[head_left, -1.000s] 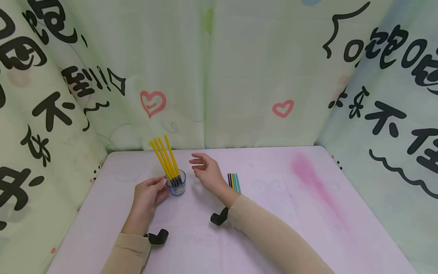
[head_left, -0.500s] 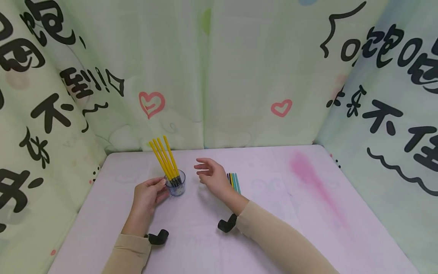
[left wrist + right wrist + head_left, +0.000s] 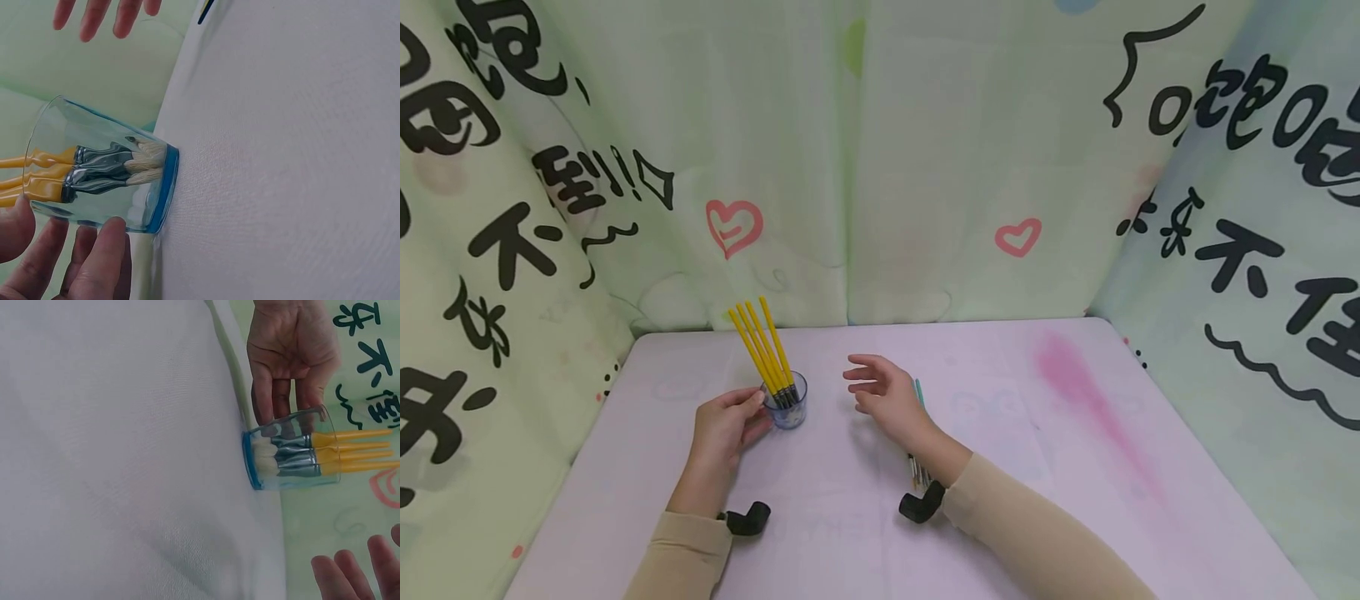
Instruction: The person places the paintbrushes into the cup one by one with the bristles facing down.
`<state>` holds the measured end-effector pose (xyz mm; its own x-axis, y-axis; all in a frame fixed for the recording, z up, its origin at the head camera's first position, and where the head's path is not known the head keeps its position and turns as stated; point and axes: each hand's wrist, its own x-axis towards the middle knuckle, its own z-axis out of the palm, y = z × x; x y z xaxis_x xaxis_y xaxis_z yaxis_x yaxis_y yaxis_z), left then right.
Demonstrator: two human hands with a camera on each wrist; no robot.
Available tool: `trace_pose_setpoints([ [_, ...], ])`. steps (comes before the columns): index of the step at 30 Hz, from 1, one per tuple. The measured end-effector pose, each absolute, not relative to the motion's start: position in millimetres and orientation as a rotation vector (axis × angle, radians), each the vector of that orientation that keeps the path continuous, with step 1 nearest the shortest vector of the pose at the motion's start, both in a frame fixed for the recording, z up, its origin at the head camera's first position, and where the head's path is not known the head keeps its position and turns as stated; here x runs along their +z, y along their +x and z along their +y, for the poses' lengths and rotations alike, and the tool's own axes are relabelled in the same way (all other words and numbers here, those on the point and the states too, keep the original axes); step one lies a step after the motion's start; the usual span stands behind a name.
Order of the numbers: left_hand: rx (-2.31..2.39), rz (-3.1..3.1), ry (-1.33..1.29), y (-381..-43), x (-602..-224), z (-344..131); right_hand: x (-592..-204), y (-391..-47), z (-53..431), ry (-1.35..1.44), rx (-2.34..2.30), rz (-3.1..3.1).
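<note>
My left hand [image 3: 726,425] holds the side of a small clear glass [image 3: 792,419] with a blue base, standing on the table. In the left wrist view its fingertips [image 3: 111,234] lie against the glass wall, the thumb close to the rim. Several yellow-handled paintbrushes [image 3: 763,346] lean in the glass, pale bristles down. To the right of it, my right hand [image 3: 883,396] hovers empty with loosely bent fingers, above slim paintbrushes [image 3: 917,473] on the table. That hand and wrist hide most of those brushes; a teal handle end and metal-collared tips show.
The pale pink table [image 3: 1037,467] carries a darker pink smear [image 3: 1086,387] at its right. Light green curtains [image 3: 925,167] with black lettering and hearts enclose the back and both sides. Black wrist mounts [image 3: 922,503] stick out from both cuffs.
My right hand has drawn away from the glass, to the right and nearer me, now covering most of the slim brushes. The left hand and glass have stayed put.
</note>
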<state>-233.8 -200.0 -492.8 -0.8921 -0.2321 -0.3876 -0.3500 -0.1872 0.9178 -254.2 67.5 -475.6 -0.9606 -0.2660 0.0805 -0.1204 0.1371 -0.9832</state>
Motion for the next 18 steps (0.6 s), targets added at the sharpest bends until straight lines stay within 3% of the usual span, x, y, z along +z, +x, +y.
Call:
trace_pose_setpoints([
  [18,2.25,1.956,-0.698,-234.2,-493.9,-200.3,-478.4,-239.8,115.2,-0.245,-1.905,2.28],
])
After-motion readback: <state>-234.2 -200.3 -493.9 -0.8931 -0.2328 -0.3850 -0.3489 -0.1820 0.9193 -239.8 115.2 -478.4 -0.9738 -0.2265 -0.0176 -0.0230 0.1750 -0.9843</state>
